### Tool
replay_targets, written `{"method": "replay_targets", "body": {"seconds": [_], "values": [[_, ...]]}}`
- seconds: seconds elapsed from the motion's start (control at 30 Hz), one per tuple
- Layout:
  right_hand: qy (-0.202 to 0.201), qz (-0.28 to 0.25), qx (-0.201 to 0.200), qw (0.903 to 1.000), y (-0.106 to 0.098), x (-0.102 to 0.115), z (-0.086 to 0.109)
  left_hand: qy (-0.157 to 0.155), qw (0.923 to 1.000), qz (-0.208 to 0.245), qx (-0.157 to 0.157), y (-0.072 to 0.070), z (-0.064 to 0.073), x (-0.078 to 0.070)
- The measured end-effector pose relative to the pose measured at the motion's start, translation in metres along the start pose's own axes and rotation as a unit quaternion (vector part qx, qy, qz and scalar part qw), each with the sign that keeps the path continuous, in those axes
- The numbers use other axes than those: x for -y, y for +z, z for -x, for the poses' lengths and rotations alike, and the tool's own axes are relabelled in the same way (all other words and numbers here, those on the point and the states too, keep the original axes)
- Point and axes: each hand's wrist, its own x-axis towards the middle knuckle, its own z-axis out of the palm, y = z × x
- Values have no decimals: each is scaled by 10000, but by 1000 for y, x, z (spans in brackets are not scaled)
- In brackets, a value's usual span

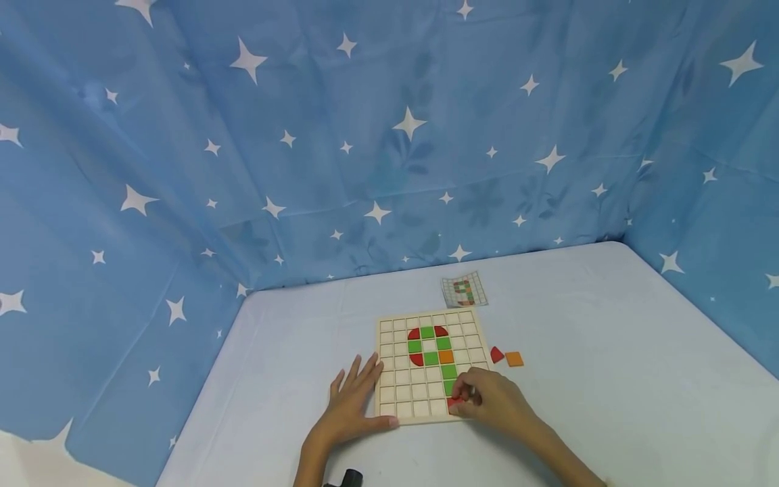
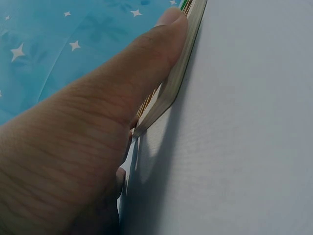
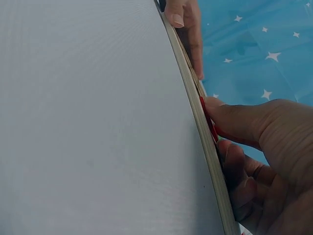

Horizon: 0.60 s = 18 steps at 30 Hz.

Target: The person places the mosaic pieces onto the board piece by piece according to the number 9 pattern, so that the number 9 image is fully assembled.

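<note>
A wooden grid board lies on the table, with green square tiles, red quarter-round tiles and one orange square tile set in its cells. My left hand rests on the board's left side and near-left corner, fingers spread and thumb along the near edge. At the near edge, right of the middle, my right hand pinches a red tile between thumb and curled fingers, below the green column. That tile is partly covered by the fingers in the head view.
A loose red quarter-round tile and an orange square tile lie right of the board. Behind it is a small pattern card with a gridded picture. A black object shows at the near edge. A blue starry curtain surrounds the white table.
</note>
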Motion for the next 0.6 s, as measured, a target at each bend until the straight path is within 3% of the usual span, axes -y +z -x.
{"method": "replay_targets", "body": {"seconds": [0.6], "values": [[17,-75,106,9999,-2,1,0,-31,10000,-29,5,2,0,1]]}}
